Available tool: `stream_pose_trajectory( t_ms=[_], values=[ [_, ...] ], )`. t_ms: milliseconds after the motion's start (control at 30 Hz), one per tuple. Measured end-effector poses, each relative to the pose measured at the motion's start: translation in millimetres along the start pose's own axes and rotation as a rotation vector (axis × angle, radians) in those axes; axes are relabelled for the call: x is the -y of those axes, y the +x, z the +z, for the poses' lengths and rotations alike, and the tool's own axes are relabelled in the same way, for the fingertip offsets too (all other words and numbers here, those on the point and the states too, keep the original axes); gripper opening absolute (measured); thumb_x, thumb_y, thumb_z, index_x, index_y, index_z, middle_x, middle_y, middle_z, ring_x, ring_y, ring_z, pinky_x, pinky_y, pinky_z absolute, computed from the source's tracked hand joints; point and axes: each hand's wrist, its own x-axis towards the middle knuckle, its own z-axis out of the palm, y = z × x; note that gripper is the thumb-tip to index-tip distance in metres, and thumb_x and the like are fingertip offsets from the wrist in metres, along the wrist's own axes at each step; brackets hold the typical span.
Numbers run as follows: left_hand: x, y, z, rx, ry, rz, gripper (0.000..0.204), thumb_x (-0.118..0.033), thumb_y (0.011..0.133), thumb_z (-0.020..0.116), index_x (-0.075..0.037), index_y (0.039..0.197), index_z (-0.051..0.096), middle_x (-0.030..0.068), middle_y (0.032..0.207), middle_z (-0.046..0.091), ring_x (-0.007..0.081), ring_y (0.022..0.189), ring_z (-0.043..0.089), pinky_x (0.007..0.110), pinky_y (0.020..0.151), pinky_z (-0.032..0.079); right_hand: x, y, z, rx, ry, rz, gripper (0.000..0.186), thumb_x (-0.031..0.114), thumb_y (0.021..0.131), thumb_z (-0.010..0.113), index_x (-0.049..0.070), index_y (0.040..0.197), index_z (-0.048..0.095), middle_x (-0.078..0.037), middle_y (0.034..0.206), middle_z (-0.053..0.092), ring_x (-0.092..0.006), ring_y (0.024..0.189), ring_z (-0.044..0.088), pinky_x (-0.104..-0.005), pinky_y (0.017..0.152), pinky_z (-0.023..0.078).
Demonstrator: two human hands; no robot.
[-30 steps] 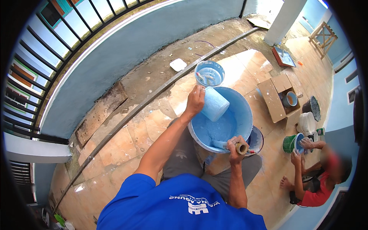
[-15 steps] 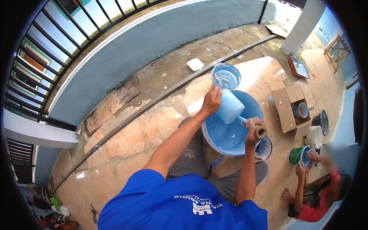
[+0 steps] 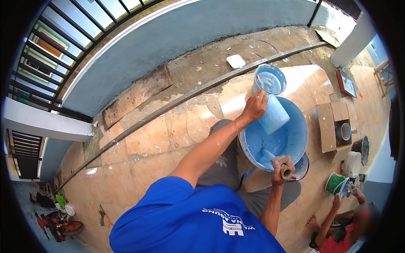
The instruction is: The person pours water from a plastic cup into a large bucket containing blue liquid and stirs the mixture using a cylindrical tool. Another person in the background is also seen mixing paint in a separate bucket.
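Gripped near the rim by my left hand [image 3: 256,105], a light-blue paint-coated cup [image 3: 275,117] is tilted over a large bucket [image 3: 298,133] holding blue paint. My right hand [image 3: 281,168] is closed around a bamboo stick [image 3: 287,172], whose blue-coated far end reaches down into that bucket. Behind the cup stands a smaller blue pail [image 3: 278,83] with a tool in it. Another container [image 3: 301,172] sits partly hidden behind the large bucket, near my right hand.
A co-worker in red [image 3: 342,236] handles a green pail [image 3: 332,182] at right. A cardboard box [image 3: 327,126], paint tray [image 3: 346,82], pillar [image 3: 346,44], long metal bar [image 3: 198,92] and low wall [image 3: 139,46] surround me. At lower left are a motorbike [image 3: 67,228] and another person [image 3: 44,198].
The view has turned, shifting the scene rightward in the picture. The stick's coated end, raised beside the cup half a second ago, is lower in the bucket. Both hands keep their hold.
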Motion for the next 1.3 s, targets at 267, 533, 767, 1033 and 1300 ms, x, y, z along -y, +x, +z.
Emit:
stream_pose_trajectory(
  t_ms=[267, 533, 767, 1033, 1300],
  values=[
    [-6, 1, -3, -0.011, -0.006, 0.031, 0.026, -0.019, 0.107, 0.047, 0.003, 0.111, 0.060, 0.0266, 0.109, 0.067, 0.0458, 0.104, 0.064, 0.049, 0.092, 0.049, 28, 16, -5, -0.117, 0.068, 0.067, 0.019, -0.005, 0.088, 0.060, 0.005, 0.080, 0.046, -0.007, 0.071, 0.055, -0.0144, 0.067, 0.053, -0.0308, 0.067, 0.047],
    [-1, 4, -2, -0.046, -0.010, 0.039, 0.026, -0.020, 0.107, 0.048, 0.003, 0.109, 0.060, 0.0268, 0.105, 0.066, 0.0465, 0.101, 0.064, 0.050, 0.090, 0.049, -8, 75, 8, -0.291, 0.199, -0.157, 0.020, -0.005, 0.095, 0.055, 0.007, 0.087, 0.042, -0.007, 0.074, 0.053, -0.0166, 0.071, 0.052, -0.0333, 0.071, 0.048],
    [-8, 3, 0, -0.024, -0.016, 0.027, 0.026, -0.020, 0.106, 0.048, 0.003, 0.106, 0.059, 0.0268, 0.105, 0.066, 0.0461, 0.100, 0.064, 0.049, 0.088, 0.049, -49, 85, 9, -0.308, 0.179, -0.047, 0.023, -0.006, 0.095, 0.055, 0.006, 0.080, 0.041, -0.007, 0.072, 0.052, -0.0159, 0.068, 0.051, -0.0341, 0.073, 0.049],
    [-4, 3, -1, -0.033, -0.028, 0.060, 0.027, -0.020, 0.107, 0.048, 0.004, 0.105, 0.059, 0.0278, 0.103, 0.064, 0.0474, 0.100, 0.062, 0.050, 0.088, 0.049, -8, 24, -18, 0.090, 0.204, 0.057, 0.019, -0.002, 0.091, 0.059, 0.005, 0.080, 0.045, -0.006, 0.071, 0.054, -0.0153, 0.066, 0.050, -0.0323, 0.070, 0.049],
    [-7, 1, -3, -0.044, -0.032, 0.069, 0.026, -0.019, 0.106, 0.048, 0.005, 0.102, 0.058, 0.0291, 0.101, 0.063, 0.0495, 0.097, 0.061, 0.051, 0.086, 0.048, 12, 23, -44, -0.040, 0.192, 0.066, 0.018, -0.003, 0.093, 0.056, 0.007, 0.084, 0.044, -0.006, 0.070, 0.052, -0.0149, 0.064, 0.049, -0.0329, 0.065, 0.047]
  ],
)
